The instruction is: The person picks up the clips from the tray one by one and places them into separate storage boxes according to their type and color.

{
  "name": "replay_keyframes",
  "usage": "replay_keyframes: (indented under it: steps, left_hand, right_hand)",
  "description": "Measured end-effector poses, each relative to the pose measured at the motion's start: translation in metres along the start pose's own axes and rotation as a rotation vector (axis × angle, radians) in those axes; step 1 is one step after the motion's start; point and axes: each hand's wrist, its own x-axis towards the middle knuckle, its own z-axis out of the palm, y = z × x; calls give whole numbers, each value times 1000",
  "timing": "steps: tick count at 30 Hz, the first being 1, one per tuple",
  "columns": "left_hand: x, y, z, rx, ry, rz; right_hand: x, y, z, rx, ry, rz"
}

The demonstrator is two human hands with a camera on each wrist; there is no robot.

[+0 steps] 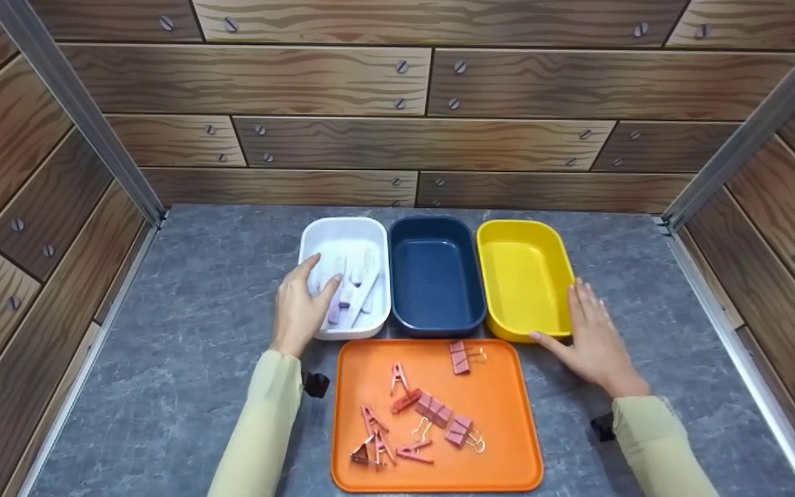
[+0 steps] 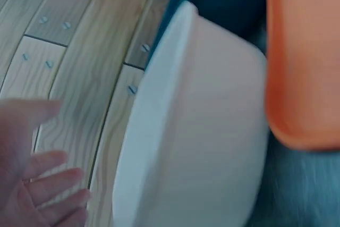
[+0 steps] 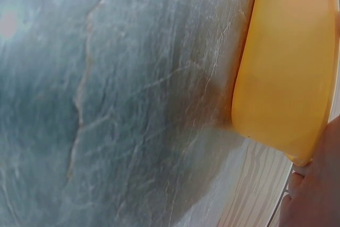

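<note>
- Left hand — fingers relaxed, resting over the white bin's left rim.
- Right hand — flat, fingers straight, against the yellow bin's right side.

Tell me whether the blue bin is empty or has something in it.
Empty. In the head view the blue bin shows only its bare floor, while the white bin beside it holds pale clothespins.

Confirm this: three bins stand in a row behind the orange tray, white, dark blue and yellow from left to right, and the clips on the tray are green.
Not quite. The clips on the orange tray are pink, not green, as the head view shows. The rest holds: the white bin, the dark blue bin and the yellow bin stand in a row behind the tray, left to right.
</note>
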Motion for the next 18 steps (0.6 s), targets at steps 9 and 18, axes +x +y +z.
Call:
replay_keyframes:
  steps: [9,18]
  left_hand:
    - [-7,-23,-5,215,-182,153]
    - [-14,-41,-7,483,-330,215]
  right_hand:
    - [1,1,1,9,12,0]
    - [1,1,1,7,9,7]
